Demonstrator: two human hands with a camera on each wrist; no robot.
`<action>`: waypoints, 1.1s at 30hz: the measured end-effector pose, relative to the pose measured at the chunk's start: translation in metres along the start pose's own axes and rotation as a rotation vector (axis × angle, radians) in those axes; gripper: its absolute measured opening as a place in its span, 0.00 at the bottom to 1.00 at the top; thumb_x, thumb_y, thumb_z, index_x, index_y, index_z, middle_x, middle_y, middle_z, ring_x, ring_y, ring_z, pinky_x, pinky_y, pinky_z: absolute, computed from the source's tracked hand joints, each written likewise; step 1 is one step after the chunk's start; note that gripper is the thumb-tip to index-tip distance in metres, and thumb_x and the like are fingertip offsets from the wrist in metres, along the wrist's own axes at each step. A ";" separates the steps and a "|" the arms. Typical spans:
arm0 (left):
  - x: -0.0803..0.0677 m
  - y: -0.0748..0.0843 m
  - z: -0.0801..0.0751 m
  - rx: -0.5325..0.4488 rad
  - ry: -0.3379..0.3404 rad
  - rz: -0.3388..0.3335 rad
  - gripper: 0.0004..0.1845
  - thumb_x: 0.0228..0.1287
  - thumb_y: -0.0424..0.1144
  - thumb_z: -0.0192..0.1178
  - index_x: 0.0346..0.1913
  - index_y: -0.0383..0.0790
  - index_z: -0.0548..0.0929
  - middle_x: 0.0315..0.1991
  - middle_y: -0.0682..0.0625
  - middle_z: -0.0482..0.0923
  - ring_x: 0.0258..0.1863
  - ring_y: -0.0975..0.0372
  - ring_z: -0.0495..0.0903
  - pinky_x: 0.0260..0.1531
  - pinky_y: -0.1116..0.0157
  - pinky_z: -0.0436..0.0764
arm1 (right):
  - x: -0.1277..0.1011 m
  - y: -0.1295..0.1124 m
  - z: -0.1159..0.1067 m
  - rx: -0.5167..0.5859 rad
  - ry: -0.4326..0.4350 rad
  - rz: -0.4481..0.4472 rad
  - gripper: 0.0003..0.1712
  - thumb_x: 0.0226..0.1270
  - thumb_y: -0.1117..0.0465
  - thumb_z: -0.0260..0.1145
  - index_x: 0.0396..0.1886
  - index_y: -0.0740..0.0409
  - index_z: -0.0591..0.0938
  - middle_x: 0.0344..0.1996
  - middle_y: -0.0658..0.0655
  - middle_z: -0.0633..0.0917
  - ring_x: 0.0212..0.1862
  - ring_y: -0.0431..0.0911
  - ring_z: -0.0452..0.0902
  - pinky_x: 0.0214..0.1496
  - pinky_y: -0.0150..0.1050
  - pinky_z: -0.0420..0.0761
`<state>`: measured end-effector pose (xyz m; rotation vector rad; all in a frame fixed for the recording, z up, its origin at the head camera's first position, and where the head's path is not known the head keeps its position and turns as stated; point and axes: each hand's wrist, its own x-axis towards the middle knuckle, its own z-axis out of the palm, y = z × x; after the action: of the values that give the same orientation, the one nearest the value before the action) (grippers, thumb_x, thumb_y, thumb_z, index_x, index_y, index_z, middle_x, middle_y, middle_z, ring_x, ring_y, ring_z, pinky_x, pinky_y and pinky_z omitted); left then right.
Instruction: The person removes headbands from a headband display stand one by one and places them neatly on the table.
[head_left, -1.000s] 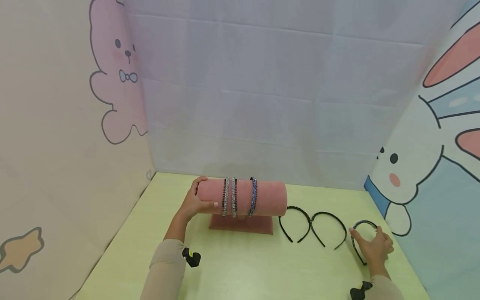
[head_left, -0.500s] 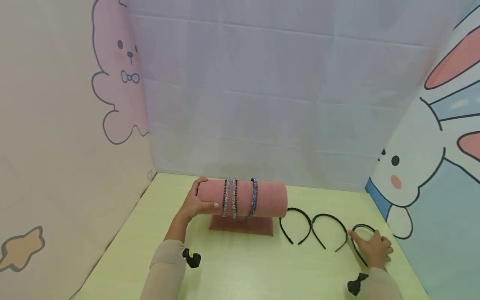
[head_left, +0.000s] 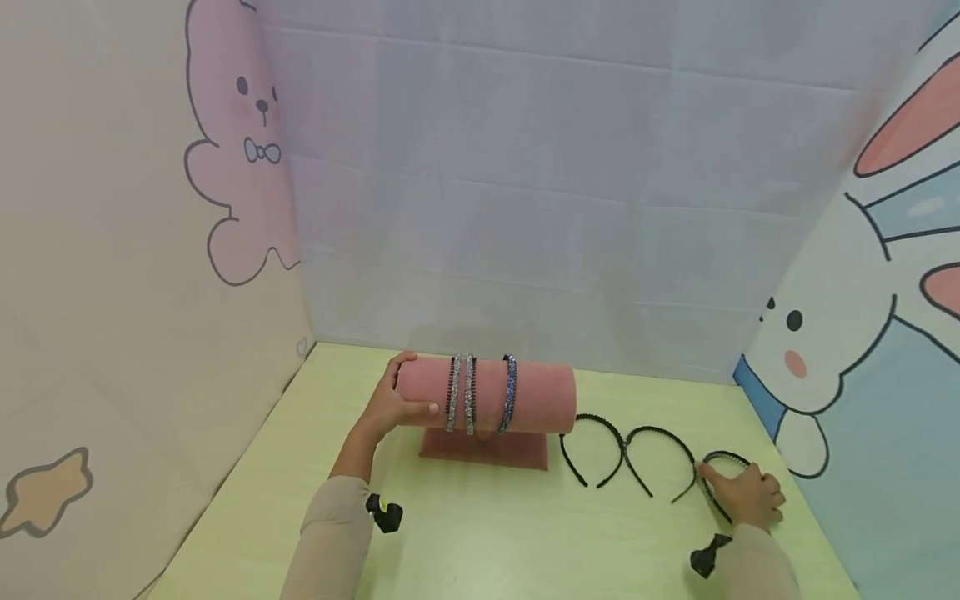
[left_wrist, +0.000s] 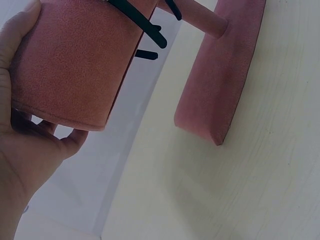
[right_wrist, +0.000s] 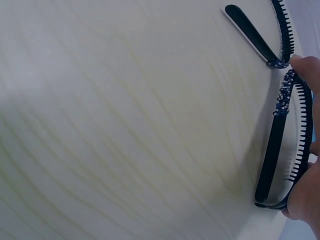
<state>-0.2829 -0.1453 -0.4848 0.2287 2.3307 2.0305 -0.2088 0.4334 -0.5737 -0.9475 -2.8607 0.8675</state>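
Head view: left hand sits at center frame, fingers curled round the left end of the pink velvet roll, thumb on the front face. The roll rests on a pink base on the pale green table. Three headbands wrap over the roll: two silver glitter headbands close together, one blue glitter headband just to their right.

Right hand is at lower right of the frame, fingers curled over the toothed headband lying on the table, gripping it. Two plain black headbands lie flat between the stand and that hand, touching each other where their ends meet.

Left wrist view: left hand fills the left edge, palm and thumb cupping the roll's end; base shows at upper right, joined by a short post.

Right wrist view: fingertips at the right edge pinch the toothed headband, comb teeth and a blue sparkly strip visible; the tip of a neighbouring black headband touches it at upper right.

Backdrop: cartoon rabbit panel at right, pink bear panel at upper left.
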 end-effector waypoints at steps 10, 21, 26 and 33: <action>0.003 -0.007 0.000 0.020 0.013 0.014 0.56 0.30 0.39 0.81 0.66 0.57 0.59 0.60 0.46 0.63 0.49 0.46 0.72 0.42 0.52 0.76 | -0.002 0.005 -0.010 -0.047 -0.071 -0.086 0.72 0.44 0.26 0.63 0.63 0.82 0.46 0.57 0.87 0.44 0.57 0.81 0.38 0.52 0.72 0.45; -0.006 0.009 0.000 0.005 -0.008 -0.006 0.55 0.34 0.34 0.79 0.68 0.51 0.57 0.61 0.44 0.62 0.51 0.45 0.70 0.44 0.52 0.75 | 0.006 0.013 -0.014 -0.051 -0.105 -0.261 0.73 0.45 0.37 0.71 0.64 0.84 0.37 0.59 0.88 0.43 0.62 0.77 0.38 0.57 0.70 0.44; -0.012 0.020 0.001 0.001 -0.025 0.002 0.54 0.37 0.33 0.78 0.68 0.49 0.56 0.60 0.42 0.62 0.51 0.45 0.70 0.43 0.53 0.76 | 0.005 0.012 -0.012 -0.037 -0.059 -0.261 0.71 0.46 0.40 0.72 0.64 0.85 0.39 0.59 0.88 0.45 0.61 0.77 0.40 0.56 0.71 0.45; -0.004 0.003 0.000 -0.004 -0.010 -0.011 0.55 0.34 0.35 0.79 0.67 0.54 0.57 0.60 0.44 0.62 0.50 0.45 0.71 0.43 0.53 0.76 | 0.001 0.009 -0.015 -0.032 -0.043 -0.250 0.69 0.47 0.41 0.72 0.64 0.84 0.40 0.60 0.87 0.45 0.62 0.76 0.39 0.56 0.72 0.42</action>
<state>-0.2791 -0.1455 -0.4821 0.2248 2.3159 2.0240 -0.2017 0.4477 -0.5656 -0.5602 -2.9508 0.8296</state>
